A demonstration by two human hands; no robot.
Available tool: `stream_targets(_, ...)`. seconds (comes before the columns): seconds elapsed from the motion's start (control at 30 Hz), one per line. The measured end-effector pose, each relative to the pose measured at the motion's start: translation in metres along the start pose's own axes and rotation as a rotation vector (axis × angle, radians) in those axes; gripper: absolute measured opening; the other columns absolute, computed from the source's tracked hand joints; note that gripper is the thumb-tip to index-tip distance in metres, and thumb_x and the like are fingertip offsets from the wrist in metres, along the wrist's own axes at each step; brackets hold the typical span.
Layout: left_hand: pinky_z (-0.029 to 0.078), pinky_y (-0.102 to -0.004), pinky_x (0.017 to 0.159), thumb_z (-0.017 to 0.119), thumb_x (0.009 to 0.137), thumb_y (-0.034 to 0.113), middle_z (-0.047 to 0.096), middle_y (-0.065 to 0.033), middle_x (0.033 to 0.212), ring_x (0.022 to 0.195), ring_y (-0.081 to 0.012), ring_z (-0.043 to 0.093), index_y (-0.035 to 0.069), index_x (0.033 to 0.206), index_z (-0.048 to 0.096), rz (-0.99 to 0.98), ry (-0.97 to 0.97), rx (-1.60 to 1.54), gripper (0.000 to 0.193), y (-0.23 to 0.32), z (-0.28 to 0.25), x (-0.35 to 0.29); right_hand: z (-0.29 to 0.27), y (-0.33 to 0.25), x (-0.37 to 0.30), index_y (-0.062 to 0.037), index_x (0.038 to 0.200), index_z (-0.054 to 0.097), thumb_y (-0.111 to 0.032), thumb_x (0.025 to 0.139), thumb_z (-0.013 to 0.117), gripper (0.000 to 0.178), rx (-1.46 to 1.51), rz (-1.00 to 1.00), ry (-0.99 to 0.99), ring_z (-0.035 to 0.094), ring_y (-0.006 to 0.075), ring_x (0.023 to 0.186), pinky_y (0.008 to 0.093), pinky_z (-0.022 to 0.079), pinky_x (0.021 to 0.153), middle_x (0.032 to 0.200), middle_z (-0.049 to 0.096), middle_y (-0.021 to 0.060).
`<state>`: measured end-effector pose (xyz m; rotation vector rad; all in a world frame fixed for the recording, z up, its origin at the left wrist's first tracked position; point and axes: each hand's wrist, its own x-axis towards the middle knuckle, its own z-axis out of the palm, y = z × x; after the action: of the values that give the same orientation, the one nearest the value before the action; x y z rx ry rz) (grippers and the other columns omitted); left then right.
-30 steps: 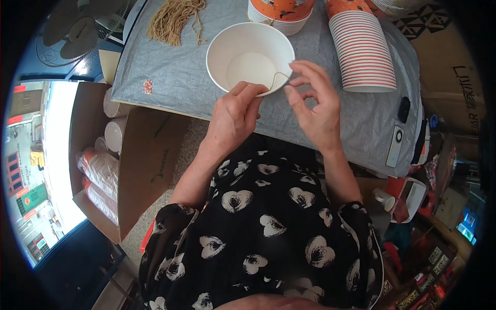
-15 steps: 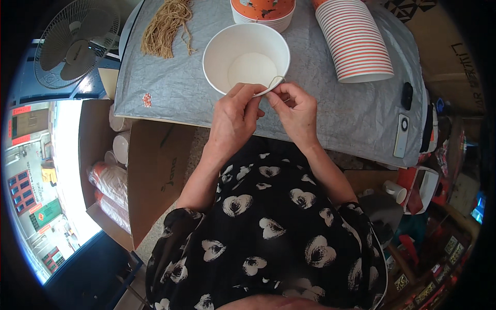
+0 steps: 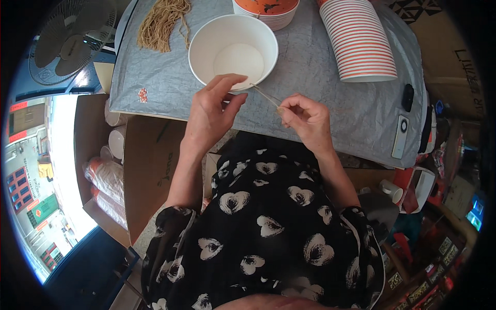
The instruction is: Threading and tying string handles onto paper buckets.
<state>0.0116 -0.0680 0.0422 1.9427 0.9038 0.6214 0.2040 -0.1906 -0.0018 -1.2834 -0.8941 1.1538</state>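
1. Right hand (image 3: 306,119): thumb and fingers pinch the string (image 3: 268,97).
2. String: runs straight to the near-right rim of the cup (image 3: 216,37).
3. Left hand (image 3: 209,111): at the near rim, thumb and fingers parted; cannot tell whether it clamps.
4. Cup: mouth up, over the table (image 3: 310,62), between bundle (image 3: 161,26) and stack (image 3: 360,44).
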Motion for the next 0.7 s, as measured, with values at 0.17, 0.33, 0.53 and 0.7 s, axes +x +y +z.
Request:
stream_targets(0.17, 0.057, -0.0261, 0.065, 0.064, 0.090, -0.005, 0.068, -0.0107, 0.117, 0.081, -0.0164, 0.073, 0.000, 0.114, 0.067, 0.130, -0.096, -0.064, 0.025, 0.034, -0.002, -0.002, -0.005, -0.010, -0.009, 0.0025, 0.094, 0.066, -0.002, 0.092, 0.068, 0.005, 0.000, -0.090, -0.045, 0.059, 0.0049, 0.075, 0.0211, 0.051, 0.068, 0.085, 0.063, 0.0005)
stream_targets(0.33, 0.057, -0.0264, 0.064, 0.066, 0.092, 0.001, 0.070, -0.0102, 0.106, 0.079, -0.0152, 0.072, 0.000, 0.107, 0.068, 0.228, -0.306, -0.055, 0.015, 0.035, 0.010, 0.006, -0.009, -0.018, -0.011, 0.0028, 0.096, 0.065, -0.004, 0.093, 0.067, 0.008, 0.139, -0.023, -0.111, 0.060, 0.0060, 0.072, 0.0211, 0.050, 0.065, 0.084, 0.063, 0.0024)
stream_targets(0.53, 0.054, -0.0301, 0.058, 0.064, 0.093, 0.003, 0.067, -0.0121, 0.079, 0.066, -0.0202, 0.071, -0.003, 0.091, 0.065, 0.071, -0.290, -0.149, 0.006, 0.035, 0.020, 0.004, -0.015, -0.018, -0.012, 0.0046, 0.105, 0.067, -0.024, 0.101, 0.060, 0.030, 0.222, 0.093, 0.005, 0.062, 0.0084, 0.067, 0.0221, 0.051, 0.058, 0.085, 0.069, 0.0080)
stream_targets(0.7, 0.052, -0.0352, 0.058, 0.065, 0.091, 0.002, 0.066, -0.0139, 0.080, 0.067, -0.0268, 0.069, -0.002, 0.090, 0.065, 0.096, -0.273, -0.043, 0.004, 0.037, 0.023, 0.003, -0.010, -0.021, -0.014, 0.0030, 0.102, 0.067, -0.018, 0.099, 0.064, 0.022, 0.050, 0.082, -0.023, 0.062, 0.0070, 0.068, 0.0211, 0.051, 0.060, 0.081, 0.068, 0.0055)
